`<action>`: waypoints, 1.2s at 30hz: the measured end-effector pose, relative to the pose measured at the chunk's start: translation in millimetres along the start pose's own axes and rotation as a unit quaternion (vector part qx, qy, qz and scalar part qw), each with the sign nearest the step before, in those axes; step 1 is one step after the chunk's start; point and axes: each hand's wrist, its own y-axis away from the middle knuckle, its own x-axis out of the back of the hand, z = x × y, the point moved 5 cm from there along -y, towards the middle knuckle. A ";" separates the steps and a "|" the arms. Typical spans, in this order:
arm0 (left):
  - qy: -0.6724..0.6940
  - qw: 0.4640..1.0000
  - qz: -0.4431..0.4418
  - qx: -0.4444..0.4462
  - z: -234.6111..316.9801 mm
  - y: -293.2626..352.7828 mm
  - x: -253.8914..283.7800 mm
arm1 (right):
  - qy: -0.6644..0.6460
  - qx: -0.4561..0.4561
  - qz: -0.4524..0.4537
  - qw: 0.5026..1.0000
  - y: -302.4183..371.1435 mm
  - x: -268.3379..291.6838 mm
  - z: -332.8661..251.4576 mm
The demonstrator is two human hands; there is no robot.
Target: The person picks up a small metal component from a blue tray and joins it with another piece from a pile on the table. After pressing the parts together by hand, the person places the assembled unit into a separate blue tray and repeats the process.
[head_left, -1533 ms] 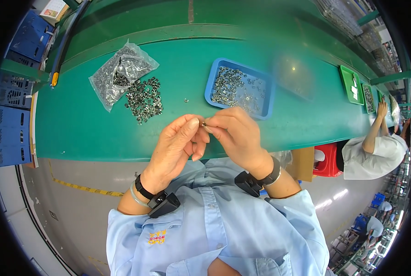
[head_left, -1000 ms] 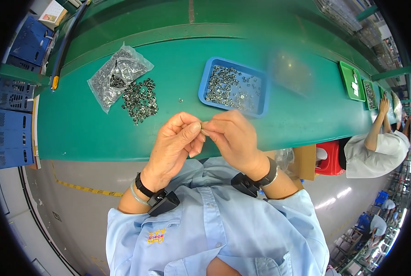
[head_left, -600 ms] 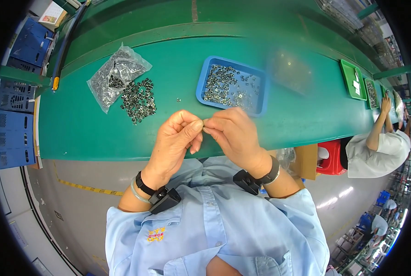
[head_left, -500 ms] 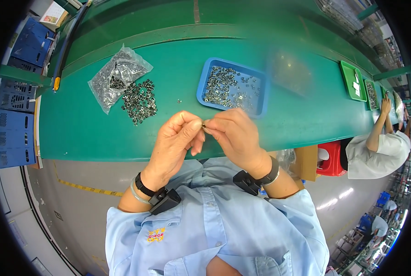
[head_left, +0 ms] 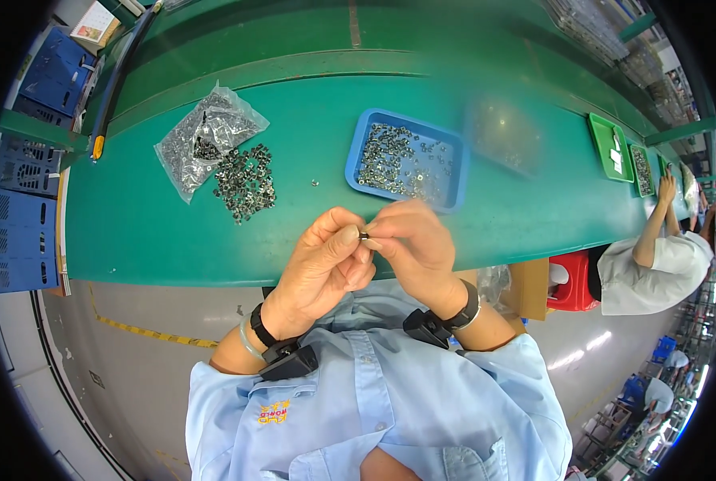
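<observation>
Just over the table's near edge, my left hand (head_left: 323, 258) and my right hand (head_left: 416, 248) meet fingertip to fingertip. Between them is a small dark metal part (head_left: 364, 236), pinched by thumb and finger from both sides; its exact kind is too small to make out. Beyond my right hand, a blue tray (head_left: 350, 164) holds many small shiny metal parts (head_left: 384, 156). Left of it lies a loose pile of dark and silvery small parts (head_left: 246, 183), against a clear plastic bag (head_left: 183, 144) full of similar pieces. One single piece (head_left: 315, 183) sits alone on the tabletop.
The green table (head_left: 157, 248) runs across the view. Right of the blue tray is a blurred clear bag or tray (head_left: 502, 136). Farther right are green trays (head_left: 610, 148) and a co-worker in a white top (head_left: 647, 272), near a red stool (head_left: 573, 280) and a cardboard box (head_left: 528, 289). Blue crates (head_left: 23, 240) stand left.
Both hands have come slightly lower and to the right in the picture, still pinching the small part. The fingers have shifted a little around it. The table's contents look unchanged.
</observation>
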 end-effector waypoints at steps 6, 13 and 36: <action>-0.004 1.000 0.012 0.004 3.7 1.3 -3.8 | 0.009 0.043 -0.021 0.999 -4.5 0.5 -3.7; -0.153 0.988 0.027 0.025 17.0 4.3 -0.5 | 0.027 0.081 -0.060 0.995 -8.9 0.5 -7.4; -0.358 0.922 0.146 -0.035 46.7 7.1 10.6 | 0.090 -0.006 -0.011 0.996 -11.8 21.2 16.0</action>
